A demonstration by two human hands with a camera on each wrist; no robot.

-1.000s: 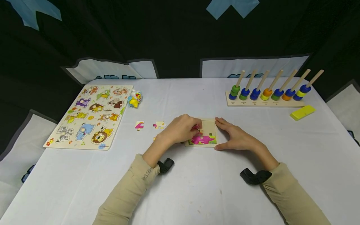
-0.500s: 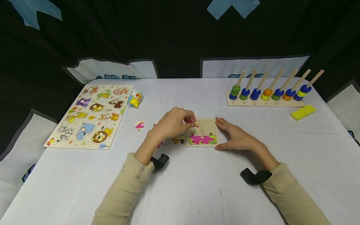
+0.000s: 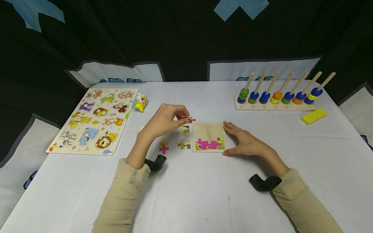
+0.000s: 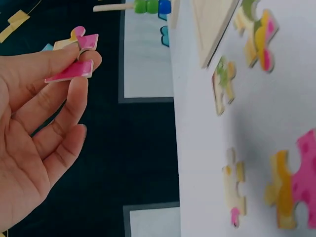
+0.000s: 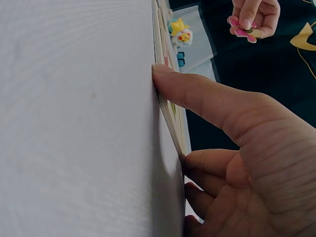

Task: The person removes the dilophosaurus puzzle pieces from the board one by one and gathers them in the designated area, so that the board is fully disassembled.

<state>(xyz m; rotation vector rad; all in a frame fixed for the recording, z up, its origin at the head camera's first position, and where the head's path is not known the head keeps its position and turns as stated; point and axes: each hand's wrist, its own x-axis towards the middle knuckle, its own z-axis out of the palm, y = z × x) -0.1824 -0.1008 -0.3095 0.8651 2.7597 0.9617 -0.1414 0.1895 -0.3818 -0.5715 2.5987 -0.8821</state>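
My left hand [image 3: 164,120] pinches a pink jigsaw piece [image 4: 74,71] between thumb and fingers, raised beside the upper left corner of a small wooden puzzle tray [image 3: 207,131]. Joined pink pieces [image 3: 208,144] lie along the tray's bottom, with bare wood above them. At the tray's right edge, my right hand [image 3: 244,141] rests with thumb and fingers spread, touching the rim near its two corners. Loose pieces lie left of the tray: a pink and yellow piece [image 3: 163,147], a brownish piece [image 3: 184,144] and a greenish piece [image 3: 185,130]. The left hand covers other pieces in the head view.
A large animal peg puzzle board [image 3: 96,121] lies at the left, with a small yellow toy figure [image 3: 140,103] beside it. At the back right stands a wooden peg stand [image 3: 275,106] with coloured beads. A yellow block [image 3: 313,116] lies before it.
My left hand has moved left and away from over the tray, still pinching the pink piece. Loose pieces beside the tray have come into sight. The right hand has stayed in place.
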